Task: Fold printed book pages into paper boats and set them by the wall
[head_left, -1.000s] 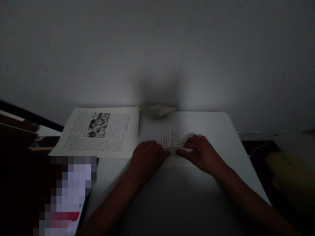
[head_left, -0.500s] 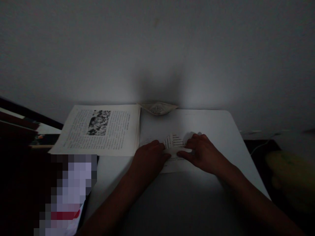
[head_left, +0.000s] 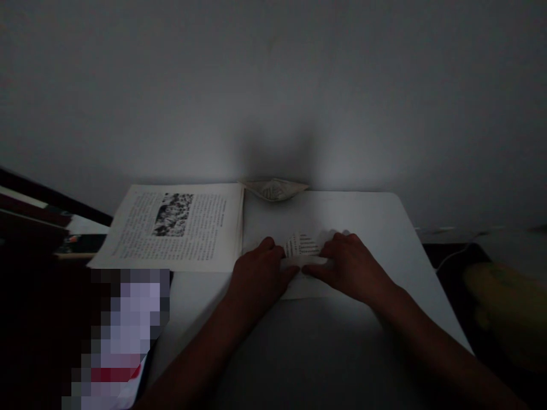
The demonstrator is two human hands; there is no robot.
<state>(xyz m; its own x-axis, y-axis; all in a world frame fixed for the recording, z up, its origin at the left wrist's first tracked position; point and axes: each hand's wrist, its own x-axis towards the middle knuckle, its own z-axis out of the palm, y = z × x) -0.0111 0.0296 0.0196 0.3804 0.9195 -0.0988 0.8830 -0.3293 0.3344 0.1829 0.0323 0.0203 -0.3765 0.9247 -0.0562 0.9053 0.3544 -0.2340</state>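
Observation:
A printed sheet of paper (head_left: 304, 247) lies partly folded on the white table (head_left: 376, 228). My left hand (head_left: 258, 276) and my right hand (head_left: 348, 265) both rest on it, fingers bent and pressing the folded edge between them. The hands nearly meet at the middle of the sheet. A flat white part of the sheet shows under my wrists.
An open book (head_left: 179, 225) with text and a dark picture lies at the table's left. A folded paper boat (head_left: 274, 189) sits at the back edge against the grey wall. A blurred patch covers the lower left. A yellowish object (head_left: 504, 307) lies off the table to the right.
The raised printed flap has been pushed lower and flatter. Both hands have closed in slightly toward each other on the fold.

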